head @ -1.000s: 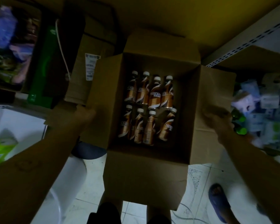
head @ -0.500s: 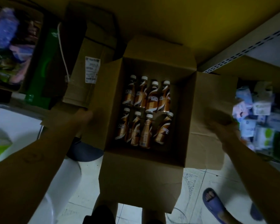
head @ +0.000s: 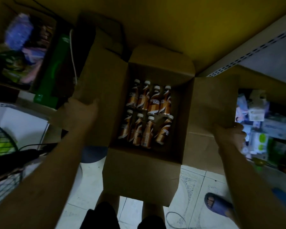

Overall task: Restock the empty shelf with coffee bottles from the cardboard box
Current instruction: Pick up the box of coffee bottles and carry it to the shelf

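An open cardboard box (head: 139, 177) sits in front of me with all its flaps folded out. Inside stand several brown coffee bottles (head: 153, 103) with white caps, in two rows. My left hand (head: 80, 113) grips the box's left flap (head: 104, 83) from outside. On the opposite side, my right hand (head: 229, 134) is closed on the lower edge of the right flap (head: 213, 103). The scene is dim. A white perforated shelf rail (head: 248, 52) runs at the upper right.
Stacked cardboard boxes (head: 96, 47) and a green package (head: 56, 71) stand at the left. Packaged goods (head: 261, 123) fill the low shelf at the right. A wire fan guard (head: 5, 146) is at the lower left. A blue slipper (head: 216, 204) rests on the white floor tiles.
The view has shifted, so the box sits lower and closer. Both hands kept hold of the side flaps; the right hand now sits lower on its flap.
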`<state>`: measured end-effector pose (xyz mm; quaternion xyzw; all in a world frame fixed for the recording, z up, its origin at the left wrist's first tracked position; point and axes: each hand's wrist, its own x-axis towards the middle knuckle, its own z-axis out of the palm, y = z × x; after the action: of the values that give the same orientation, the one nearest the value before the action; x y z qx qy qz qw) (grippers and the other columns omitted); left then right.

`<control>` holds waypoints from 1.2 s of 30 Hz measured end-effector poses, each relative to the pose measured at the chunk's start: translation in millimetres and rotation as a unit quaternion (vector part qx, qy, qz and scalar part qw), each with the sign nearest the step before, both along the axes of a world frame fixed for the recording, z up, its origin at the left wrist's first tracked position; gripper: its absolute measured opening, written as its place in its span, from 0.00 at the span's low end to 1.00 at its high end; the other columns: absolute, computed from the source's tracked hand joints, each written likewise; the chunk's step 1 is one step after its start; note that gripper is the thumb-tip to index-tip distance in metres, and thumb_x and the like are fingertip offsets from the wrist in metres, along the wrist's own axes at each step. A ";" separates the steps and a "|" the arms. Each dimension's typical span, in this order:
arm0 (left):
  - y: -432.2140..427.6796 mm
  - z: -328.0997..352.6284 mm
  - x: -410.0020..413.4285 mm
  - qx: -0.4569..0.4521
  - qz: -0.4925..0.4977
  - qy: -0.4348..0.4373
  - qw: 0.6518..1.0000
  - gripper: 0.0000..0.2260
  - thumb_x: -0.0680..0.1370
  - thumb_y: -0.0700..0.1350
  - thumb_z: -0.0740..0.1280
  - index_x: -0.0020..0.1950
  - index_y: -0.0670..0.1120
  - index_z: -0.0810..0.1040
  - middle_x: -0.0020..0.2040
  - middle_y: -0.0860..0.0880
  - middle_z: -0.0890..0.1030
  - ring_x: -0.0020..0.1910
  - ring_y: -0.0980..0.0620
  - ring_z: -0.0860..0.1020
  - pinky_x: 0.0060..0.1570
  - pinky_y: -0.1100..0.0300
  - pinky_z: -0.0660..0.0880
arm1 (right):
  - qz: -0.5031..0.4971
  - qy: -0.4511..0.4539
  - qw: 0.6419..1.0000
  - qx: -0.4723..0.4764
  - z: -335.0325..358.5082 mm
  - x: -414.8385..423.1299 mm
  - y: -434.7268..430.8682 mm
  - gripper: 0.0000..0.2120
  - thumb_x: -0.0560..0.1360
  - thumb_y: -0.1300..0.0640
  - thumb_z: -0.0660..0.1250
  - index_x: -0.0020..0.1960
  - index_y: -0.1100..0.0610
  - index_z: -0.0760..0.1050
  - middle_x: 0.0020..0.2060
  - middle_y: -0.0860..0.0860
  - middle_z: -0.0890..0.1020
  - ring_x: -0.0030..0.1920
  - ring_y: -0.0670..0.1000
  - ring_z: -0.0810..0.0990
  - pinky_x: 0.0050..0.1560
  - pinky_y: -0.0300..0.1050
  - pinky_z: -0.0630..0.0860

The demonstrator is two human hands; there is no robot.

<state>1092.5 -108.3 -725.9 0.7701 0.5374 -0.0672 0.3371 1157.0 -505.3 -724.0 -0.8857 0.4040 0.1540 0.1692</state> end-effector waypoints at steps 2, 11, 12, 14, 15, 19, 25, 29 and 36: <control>-25.3 15.7 -2.7 -0.015 -0.037 -0.048 0.998 0.28 0.70 0.52 0.73 0.64 0.41 0.71 0.58 0.46 0.77 0.57 0.45 0.76 0.54 0.53 0.72 | 0.037 -0.037 0.999 0.012 17.7 -7.7 6.7 0.29 0.72 0.50 0.70 0.68 0.61 0.67 0.63 0.64 0.74 0.63 0.65 0.73 0.59 0.56 0.69; -82.8 30.0 34.1 0.021 -0.353 0.168 0.920 0.15 0.78 0.55 0.61 0.41 0.44 0.69 0.43 0.47 0.75 0.40 0.48 0.73 0.37 0.58 0.68 | 0.278 0.123 0.951 0.063 48.0 0.6 48.4 0.22 0.77 0.42 0.61 0.43 0.61 0.78 0.43 0.60 0.82 0.44 0.59 0.81 0.47 0.48 0.78; -78.4 28.5 37.1 0.025 -0.364 0.179 0.914 0.17 0.78 0.57 0.60 0.38 0.45 0.68 0.42 0.48 0.76 0.38 0.49 0.73 0.35 0.59 0.68 | 0.284 0.140 0.946 0.066 46.3 2.1 48.8 0.24 0.77 0.41 0.61 0.45 0.62 0.79 0.43 0.60 0.82 0.44 0.59 0.82 0.48 0.50 0.79; -70.4 25.1 40.0 0.029 -0.391 0.205 0.897 0.18 0.78 0.60 0.59 0.36 0.47 0.67 0.38 0.48 0.73 0.36 0.50 0.72 0.33 0.59 0.67 | 0.303 0.156 0.938 0.066 43.9 4.5 49.0 0.24 0.78 0.42 0.60 0.49 0.64 0.78 0.46 0.61 0.82 0.47 0.60 0.81 0.48 0.48 0.78; -69.0 24.6 40.5 0.029 -0.406 0.221 0.886 0.19 0.78 0.61 0.59 0.37 0.47 0.67 0.37 0.49 0.72 0.37 0.49 0.72 0.34 0.59 0.67 | 0.316 0.158 0.934 0.058 44.0 5.5 49.0 0.23 0.79 0.43 0.59 0.49 0.64 0.78 0.47 0.61 0.82 0.49 0.60 0.81 0.46 0.45 0.75; -61.5 22.9 36.0 -0.008 -0.445 0.251 0.859 0.15 0.78 0.57 0.58 0.40 0.47 0.70 0.38 0.50 0.72 0.39 0.50 0.74 0.39 0.56 0.70 | 0.340 0.162 0.925 0.046 42.7 7.1 47.9 0.16 0.80 0.49 0.60 0.44 0.61 0.75 0.45 0.59 0.80 0.50 0.59 0.81 0.43 0.43 0.71; -38.9 80.0 60.8 0.011 -0.471 0.234 0.850 0.13 0.78 0.52 0.58 0.38 0.47 0.70 0.48 0.47 0.79 0.43 0.48 0.76 0.45 0.56 0.73 | 0.362 0.144 0.920 0.051 81.6 31.2 50.4 0.17 0.79 0.51 0.60 0.55 0.64 0.76 0.54 0.62 0.80 0.55 0.61 0.80 0.48 0.46 0.73; -42.3 140.0 77.6 0.025 -0.483 0.236 0.843 0.11 0.76 0.51 0.59 0.41 0.46 0.73 0.46 0.47 0.78 0.45 0.46 0.76 0.48 0.54 0.73 | 0.393 0.140 0.909 0.023 137.2 60.6 58.5 0.18 0.79 0.50 0.59 0.57 0.63 0.76 0.57 0.62 0.79 0.56 0.61 0.78 0.47 0.47 0.71; -26.5 247.8 85.1 0.031 -0.488 0.206 0.848 0.12 0.77 0.50 0.58 0.44 0.45 0.77 0.46 0.46 0.79 0.44 0.46 0.78 0.45 0.55 0.75 | 0.429 0.105 0.896 -0.053 251.6 88.0 75.7 0.17 0.78 0.46 0.61 0.53 0.59 0.76 0.42 0.54 0.76 0.42 0.55 0.75 0.42 0.46 0.71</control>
<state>1177.6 -134.9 -478.1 0.9117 0.1514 -0.3630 0.1186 1245.0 -429.6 -472.4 -0.9593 0.0082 0.2822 -0.0038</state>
